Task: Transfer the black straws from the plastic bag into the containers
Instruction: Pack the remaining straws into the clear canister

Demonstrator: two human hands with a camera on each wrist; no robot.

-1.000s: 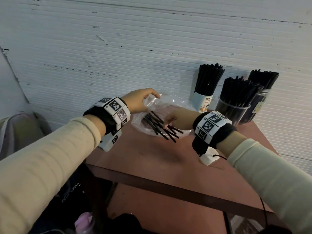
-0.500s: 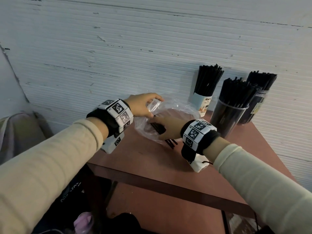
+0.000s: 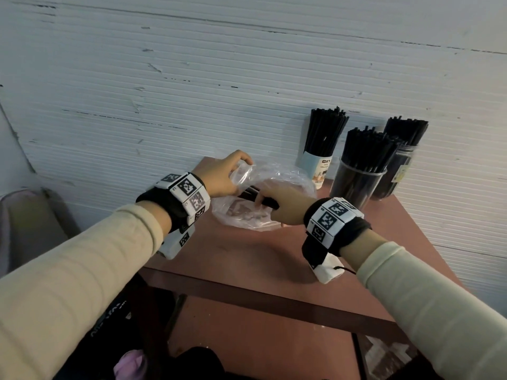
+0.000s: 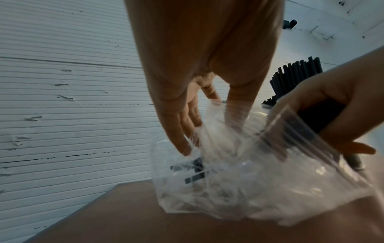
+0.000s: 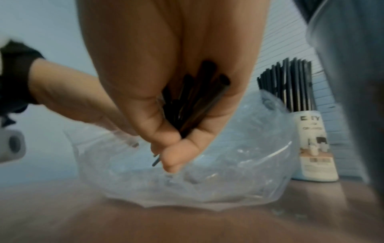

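A clear plastic bag (image 3: 285, 182) lies on the brown table (image 3: 260, 259), crumpled and mostly flat. My left hand (image 3: 222, 176) pinches the bag's rim at its far left side; the left wrist view shows the fingers (image 4: 182, 134) against the film. My right hand (image 3: 279, 207) grips a bundle of black straws (image 5: 195, 102) at the bag's mouth. A few straw pieces (image 4: 195, 172) show through the film. Three containers stand at the back right, all packed with upright black straws: a white labelled cup (image 3: 318, 168), a clear cup (image 3: 356, 187) and a dark jar (image 3: 395, 174).
A white ribbed wall (image 3: 192, 78) runs close behind the table. The table's front edge (image 3: 247, 292) has a lower shelf beneath it. Bags and dark items sit on the floor at the lower left (image 3: 129, 363).
My right hand slid left into the bag and closed round the loose straws, gathering them into one bundle. My left hand kept its hold on the bag's rim.
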